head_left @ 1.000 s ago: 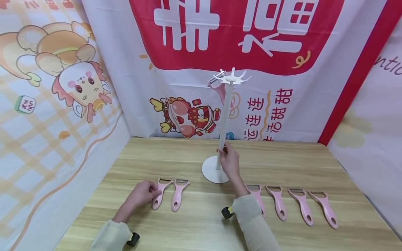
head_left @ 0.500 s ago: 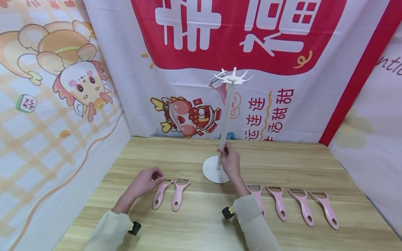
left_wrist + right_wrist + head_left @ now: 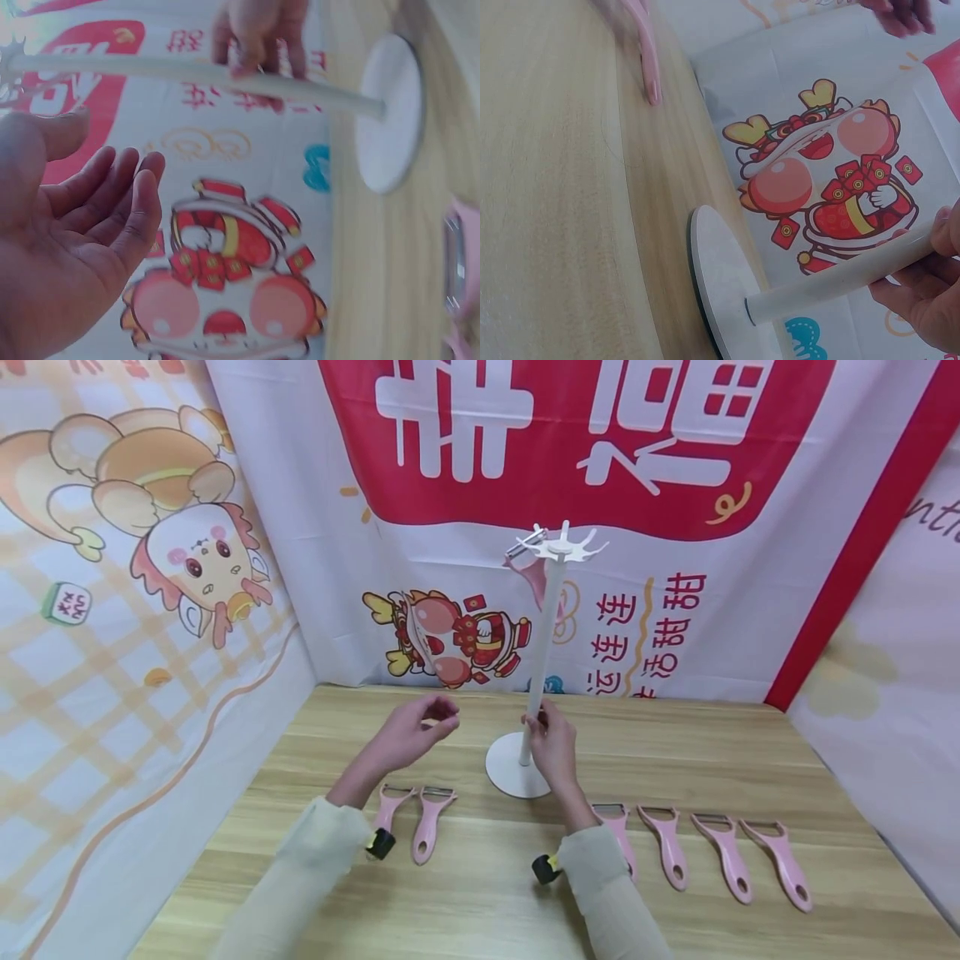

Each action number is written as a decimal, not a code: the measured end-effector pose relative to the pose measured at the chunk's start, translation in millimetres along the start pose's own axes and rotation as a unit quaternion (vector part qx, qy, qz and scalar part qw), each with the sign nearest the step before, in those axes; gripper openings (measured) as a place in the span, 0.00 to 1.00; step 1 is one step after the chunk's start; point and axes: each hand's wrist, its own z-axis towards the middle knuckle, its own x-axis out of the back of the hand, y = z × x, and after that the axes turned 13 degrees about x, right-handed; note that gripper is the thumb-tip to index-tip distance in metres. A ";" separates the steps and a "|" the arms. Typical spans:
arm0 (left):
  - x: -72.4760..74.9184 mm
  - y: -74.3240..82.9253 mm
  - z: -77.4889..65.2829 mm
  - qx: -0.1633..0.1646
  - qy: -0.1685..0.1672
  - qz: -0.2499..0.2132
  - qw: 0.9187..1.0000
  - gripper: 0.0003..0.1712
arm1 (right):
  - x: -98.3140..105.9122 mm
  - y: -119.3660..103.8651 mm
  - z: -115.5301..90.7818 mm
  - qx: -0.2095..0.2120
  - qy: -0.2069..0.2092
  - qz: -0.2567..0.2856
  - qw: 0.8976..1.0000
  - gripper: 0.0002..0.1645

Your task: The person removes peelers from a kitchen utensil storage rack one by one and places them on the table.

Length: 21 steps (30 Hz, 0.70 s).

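Note:
A white stand (image 3: 550, 635) with a round base and a ring of hooks at its top stands toward the back of the table. My right hand (image 3: 553, 745) grips its pole low down, thumb and fingers curled round it, as the right wrist view also shows. One pink peeler (image 3: 534, 578) hangs from a hook on the stand's left side. Raised to the left of the pole, my left hand (image 3: 416, 731) holds nothing; its fingers are loosely bent in the left wrist view. Below it lie two pink peelers, the left one (image 3: 387, 808) partly covered by the wrist camera, the other (image 3: 427, 827) in full sight.
Several pink peelers lie in a row at the right, among them one (image 3: 723, 856) beside my right forearm, which partly hides the nearest. The wooden table (image 3: 480, 893) meets a printed cloth (image 3: 450, 552) at the back and another cloth (image 3: 150, 635) at the left.
My left hand has let go of the leftmost peeler on the table, risen and moved right and forward toward the stand. My right hand keeps its hold on the pole.

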 end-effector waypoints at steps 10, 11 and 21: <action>-2.3 40.7 32.9 -0.082 -0.039 -0.126 0.988 0.19 | 0.0 2.2 -0.4 0.000 0.001 0.005 1.000 0.13; -2.3 44.2 36.5 -0.089 -0.043 -0.138 0.985 0.20 | 0.1 2.6 -0.5 0.001 0.001 0.005 1.000 0.13; 6.8 107.4 49.4 -0.109 -0.055 -0.200 0.972 0.27 | -0.7 2.1 0.1 0.003 0.002 0.005 1.000 0.12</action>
